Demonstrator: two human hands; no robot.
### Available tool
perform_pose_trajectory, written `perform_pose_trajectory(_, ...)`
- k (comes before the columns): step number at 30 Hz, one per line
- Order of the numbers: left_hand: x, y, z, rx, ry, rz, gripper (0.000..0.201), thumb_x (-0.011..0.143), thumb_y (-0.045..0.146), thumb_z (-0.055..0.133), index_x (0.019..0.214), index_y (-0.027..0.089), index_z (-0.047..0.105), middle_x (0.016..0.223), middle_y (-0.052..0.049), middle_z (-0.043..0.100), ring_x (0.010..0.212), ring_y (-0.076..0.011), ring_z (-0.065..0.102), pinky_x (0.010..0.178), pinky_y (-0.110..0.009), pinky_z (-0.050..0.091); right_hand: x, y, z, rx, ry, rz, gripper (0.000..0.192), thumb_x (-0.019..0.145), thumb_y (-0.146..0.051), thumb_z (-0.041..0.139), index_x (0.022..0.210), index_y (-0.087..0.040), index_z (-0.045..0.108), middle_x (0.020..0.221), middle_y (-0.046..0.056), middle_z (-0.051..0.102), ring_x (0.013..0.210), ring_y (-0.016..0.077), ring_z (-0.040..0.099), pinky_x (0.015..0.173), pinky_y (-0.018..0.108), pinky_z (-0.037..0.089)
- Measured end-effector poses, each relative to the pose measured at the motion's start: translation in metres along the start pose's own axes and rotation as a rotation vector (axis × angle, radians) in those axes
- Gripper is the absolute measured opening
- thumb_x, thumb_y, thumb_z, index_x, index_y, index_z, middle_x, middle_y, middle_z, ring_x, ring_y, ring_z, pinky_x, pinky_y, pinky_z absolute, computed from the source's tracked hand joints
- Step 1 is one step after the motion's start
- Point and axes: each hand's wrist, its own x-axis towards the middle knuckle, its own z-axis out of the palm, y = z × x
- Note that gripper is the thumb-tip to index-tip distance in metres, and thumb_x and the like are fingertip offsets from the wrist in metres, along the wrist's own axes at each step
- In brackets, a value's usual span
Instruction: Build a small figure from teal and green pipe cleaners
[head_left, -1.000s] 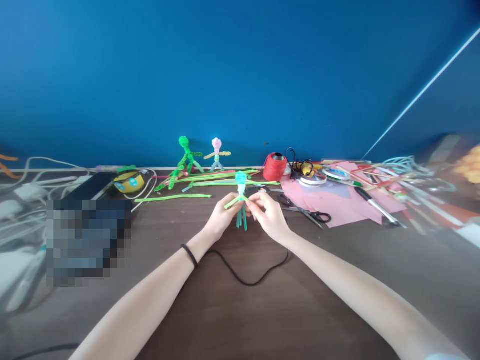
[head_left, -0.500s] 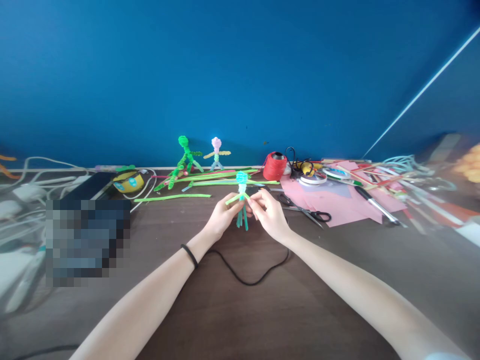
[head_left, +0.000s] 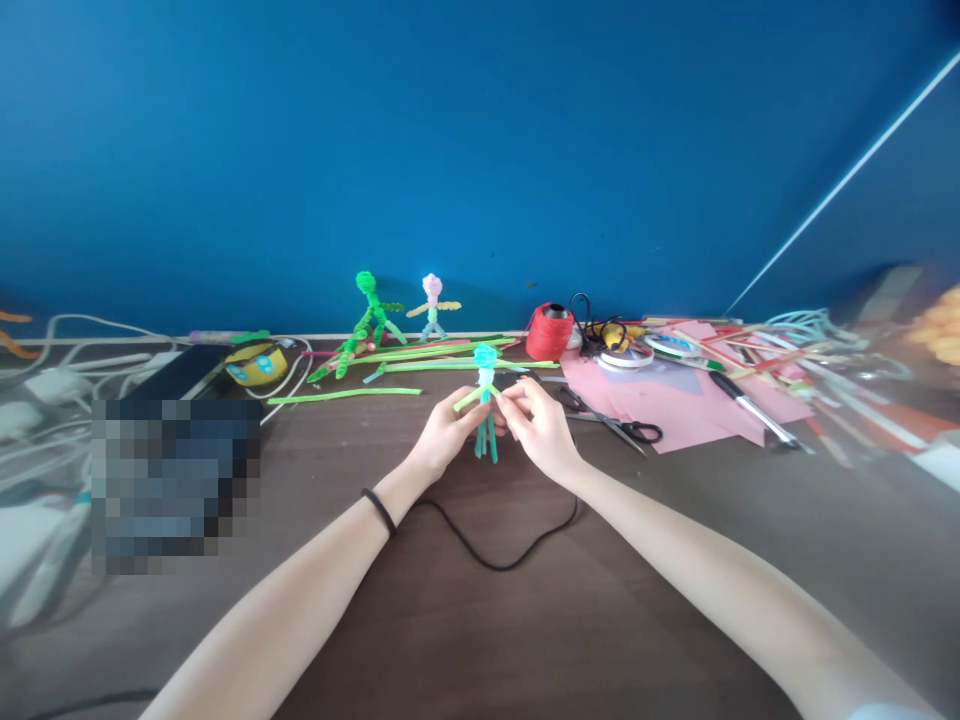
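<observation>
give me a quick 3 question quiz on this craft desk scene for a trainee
1. True or false: both hands hold the small pipe-cleaner figure with the blue head.
2. Which lies right of the red spool of thread? A) scissors B) a mug C) a laptop
3. How many finished figures stand by the blue wall?

Key
1. True: left hand and right hand pinch the figure.
2. A: the scissors lie on pink paper, right of the spool.
3. Two: a green figure and a pink-headed figure.
</observation>
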Motion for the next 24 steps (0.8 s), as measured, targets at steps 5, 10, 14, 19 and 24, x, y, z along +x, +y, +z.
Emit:
perform_pose_trajectory(5, 0.0000, -0.0004, -0.0001, -0.002, -0.001, 0.009, 0.026, 0.073, 0.035, 0.063, 0.089, 0.016, 0.056, 0.077, -0.002, 0.066, 0.070, -0.0153, 0.063, 0.071, -0.029, 0.050, 0.0001, -0.0012, 0.0000, -0.009, 0.004, -0.004, 0.021, 0.083, -0.039, 0.048, 0.075, -0.020, 0.044, 0.055, -0.002, 0.058, 0.046, 0.0109, 0.055, 0.045, 0.020, 0.041)
perform_pose_trajectory(10, 0.0008, -0.0020, -0.0003, -0.007, -0.002, 0.044, 0.025, 0.070, 0.033, 0.065, 0.086, 0.015, 0.056, 0.078, -0.002, 0.066, 0.074, -0.0155, 0.062, 0.073, -0.028, 0.047, -0.0002, -0.0007, 0.0001, -0.022, -0.004, -0.013, 0.022, 0.083, -0.040, 0.048, 0.074, -0.020, 0.044, 0.056, -0.001, 0.060, 0.048, 0.0118, 0.056, 0.047, 0.022, 0.042)
perform_pose_trajectory(14, 0.0001, 0.0000, 0.0001, -0.019, -0.021, 0.017, 0.029, 0.069, 0.033, 0.066, 0.089, 0.016, 0.053, 0.071, -0.001, 0.065, 0.067, -0.0153, 0.063, 0.064, -0.026, 0.048, -0.0004, 0.0003, -0.0008, -0.040, -0.005, -0.025, 0.021, 0.083, -0.038, 0.048, 0.074, -0.020, 0.044, 0.055, -0.001, 0.060, 0.049, 0.0122, 0.057, 0.049, 0.022, 0.042)
perform_pose_trajectory(19, -0.0001, 0.0033, -0.0010, 0.080, -0.003, -0.009, 0.027, 0.067, 0.032, 0.067, 0.082, 0.017, 0.051, 0.064, 0.001, 0.063, 0.044, -0.0061, 0.050, 0.038, -0.017, 0.032, -0.0001, 0.0022, -0.0018, -0.064, 0.007, -0.031, 0.017, 0.082, -0.035, 0.049, 0.074, -0.020, 0.046, 0.058, 0.000, 0.063, 0.054, 0.0140, 0.061, 0.054, 0.023, 0.044)
perform_pose_trajectory(24, 0.0003, 0.0030, -0.0027, 0.010, -0.021, -0.018, 0.029, 0.064, 0.029, 0.070, 0.083, 0.016, 0.051, 0.073, -0.003, 0.064, 0.059, -0.0124, 0.061, 0.047, -0.020, 0.044, 0.0003, 0.0026, -0.0017, -0.048, 0.003, -0.013, 0.015, 0.081, -0.032, 0.050, 0.074, -0.019, 0.047, 0.064, 0.001, 0.066, 0.058, 0.0152, 0.064, 0.056, 0.023, 0.046)
